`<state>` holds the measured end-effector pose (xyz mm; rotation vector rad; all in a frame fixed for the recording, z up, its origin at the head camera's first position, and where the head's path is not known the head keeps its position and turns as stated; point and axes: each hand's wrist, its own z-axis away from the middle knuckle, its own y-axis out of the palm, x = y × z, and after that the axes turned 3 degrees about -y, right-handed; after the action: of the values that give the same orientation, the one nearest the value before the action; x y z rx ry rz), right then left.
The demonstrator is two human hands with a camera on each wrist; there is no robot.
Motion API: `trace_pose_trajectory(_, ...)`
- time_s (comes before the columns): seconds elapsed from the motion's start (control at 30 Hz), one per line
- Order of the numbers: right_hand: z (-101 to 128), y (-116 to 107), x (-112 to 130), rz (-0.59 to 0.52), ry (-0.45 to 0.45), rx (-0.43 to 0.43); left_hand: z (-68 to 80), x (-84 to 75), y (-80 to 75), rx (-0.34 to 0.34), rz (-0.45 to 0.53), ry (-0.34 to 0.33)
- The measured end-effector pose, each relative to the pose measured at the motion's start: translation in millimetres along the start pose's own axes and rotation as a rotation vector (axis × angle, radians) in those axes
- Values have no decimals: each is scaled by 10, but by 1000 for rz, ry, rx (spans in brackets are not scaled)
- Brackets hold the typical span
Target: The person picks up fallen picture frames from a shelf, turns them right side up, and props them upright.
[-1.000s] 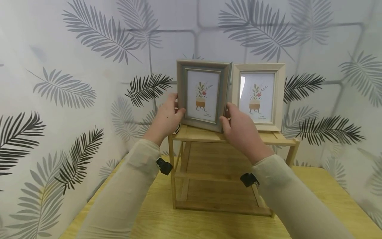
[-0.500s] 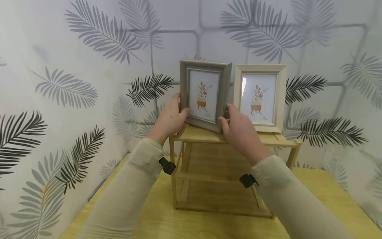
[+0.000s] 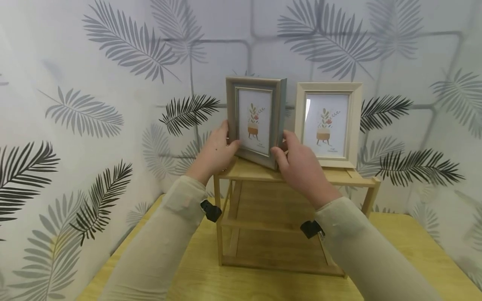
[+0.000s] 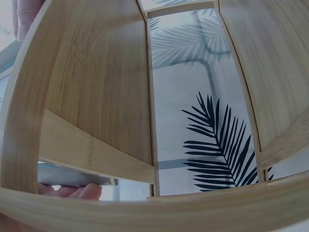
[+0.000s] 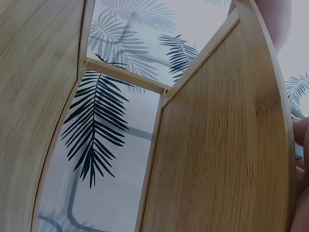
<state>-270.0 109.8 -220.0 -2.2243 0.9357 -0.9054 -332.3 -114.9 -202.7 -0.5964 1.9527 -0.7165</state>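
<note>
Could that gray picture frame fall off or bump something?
Maybe. The gray frame is turned at an angle near the front edge of the wooden shelf, so it might tip off if the left hand or right hand slips. It is also close to the cream frame and could knock it.

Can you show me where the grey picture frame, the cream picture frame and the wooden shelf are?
grey picture frame (image 3: pixel 255 121): head view, on its printed picture.
cream picture frame (image 3: pixel 326 123): head view, on its printed picture.
wooden bamboo shelf (image 3: pixel 361 177): head view, on its bare top board.
</note>
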Motion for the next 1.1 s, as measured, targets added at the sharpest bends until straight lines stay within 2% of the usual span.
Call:
trace_pose_trajectory(0.2, -6, -3, 25, -72, -10, 25, -15, 11, 3, 23, -4, -3)
trace_pose_trajectory(0.4, -11, 2, 27, -93, -29, 67, -17, 12, 9, 19, -8, 10)
trace_pose_trajectory(0.57, -16, -3, 54, -112, -44, 88, -15, 3, 8, 28, -11, -6)
trace_pose_trajectory(0.8, -32, 18, 68, -119, -56, 106, -32, -21, 5, 46, -55, -21)
trace_pose_trajectory(1.1, -48, 59, 112, -83, -70, 112, -52, 0, 17, 67, -35, -37)
